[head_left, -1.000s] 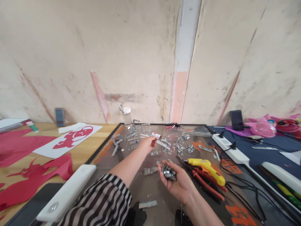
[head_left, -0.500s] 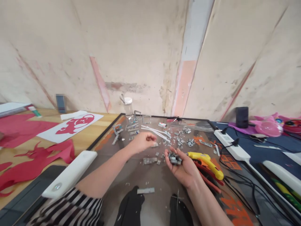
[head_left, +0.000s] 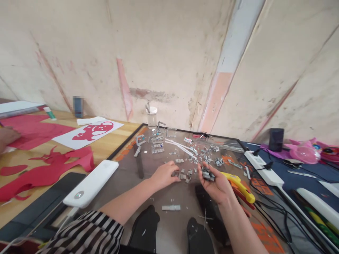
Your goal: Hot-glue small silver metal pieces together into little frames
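My left hand (head_left: 164, 175) is low over the glass-topped table (head_left: 148, 194), its thumb and fingers curled round the left end of a short row of small grey pieces (head_left: 182, 176). My right hand (head_left: 218, 185) is palm up and cupped, holding a heap of small grey block-like pieces (head_left: 208, 174); their exact kind is too small to tell. Loose grey bits (head_left: 209, 155) lie scattered beyond both hands. A flat grey strip (head_left: 171, 207) rests closer to me.
A yellow glue gun (head_left: 242, 187) and a white power strip (head_left: 265, 169) with black cables lie to the right. At left are a white power bank (head_left: 91, 183), red cut-outs (head_left: 53, 173) and another person's hand (head_left: 7, 137). A lidded jar (head_left: 152, 118) stands at the back.
My left hand has come down from above the table to the row of grey pieces. My right hand still cups its heap. The view has swung slightly left.
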The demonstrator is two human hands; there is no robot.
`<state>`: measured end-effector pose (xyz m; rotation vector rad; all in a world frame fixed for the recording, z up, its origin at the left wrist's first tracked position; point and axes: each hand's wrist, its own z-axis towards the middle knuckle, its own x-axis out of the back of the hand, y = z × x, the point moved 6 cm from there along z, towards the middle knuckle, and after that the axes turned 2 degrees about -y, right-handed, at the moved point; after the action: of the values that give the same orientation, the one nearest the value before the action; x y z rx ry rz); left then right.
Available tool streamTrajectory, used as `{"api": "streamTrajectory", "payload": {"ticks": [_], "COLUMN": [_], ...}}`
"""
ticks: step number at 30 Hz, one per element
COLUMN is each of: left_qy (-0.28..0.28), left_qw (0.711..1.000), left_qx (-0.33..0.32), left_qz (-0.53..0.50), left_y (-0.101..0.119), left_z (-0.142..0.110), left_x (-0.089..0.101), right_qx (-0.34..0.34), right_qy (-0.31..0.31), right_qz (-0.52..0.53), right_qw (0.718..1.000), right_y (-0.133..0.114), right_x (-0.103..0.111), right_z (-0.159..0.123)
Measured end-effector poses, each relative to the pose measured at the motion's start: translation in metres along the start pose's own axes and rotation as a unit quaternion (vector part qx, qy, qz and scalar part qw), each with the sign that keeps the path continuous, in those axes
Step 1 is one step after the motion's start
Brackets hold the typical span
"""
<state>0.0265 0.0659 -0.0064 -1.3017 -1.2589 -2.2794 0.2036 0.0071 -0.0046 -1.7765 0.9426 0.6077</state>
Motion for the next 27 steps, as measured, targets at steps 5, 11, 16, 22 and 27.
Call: {"api": "streamTrajectory", "payload": {"ticks": [5, 11, 16, 22, 27], "left_qy": [-0.05, -0.055, -0.052, -0.057, -0.063], "left_qw": [0.996, 0.993, 0.991, 0.989, 0.986], "left_qx": [-0.015, 0.003, 0.019, 0.024, 0.047], "left_qz": [0.075, 0.107, 0.122, 0.135, 0.144], "left_y": [0.008, 0.013, 0.018, 0.018, -0.002], "left_z": [0.021, 0.03, 0.045, 0.045, 0.018], "left_x": [-0.011, -0.017, -0.027, -0.024, 0.001], "right_qx": [0.022, 0.019, 0.014, 0.015, -0.036], "right_qy": [0.003, -0.003, 0.0, 0.0, -0.018], "right_qz": [0.012, 0.028, 0.028, 0.013, -0.01], "right_qw": [1.0, 0.999, 1.0, 1.0, 0.999], "right_y": [-0.013, -0.014, -0.013, -0.012, 0.013], "right_x": [0.004, 0.001, 0.0, 0.006, 0.001], "right_z": [0.0, -0.003, -0.003, 0.002, 0.003]}}
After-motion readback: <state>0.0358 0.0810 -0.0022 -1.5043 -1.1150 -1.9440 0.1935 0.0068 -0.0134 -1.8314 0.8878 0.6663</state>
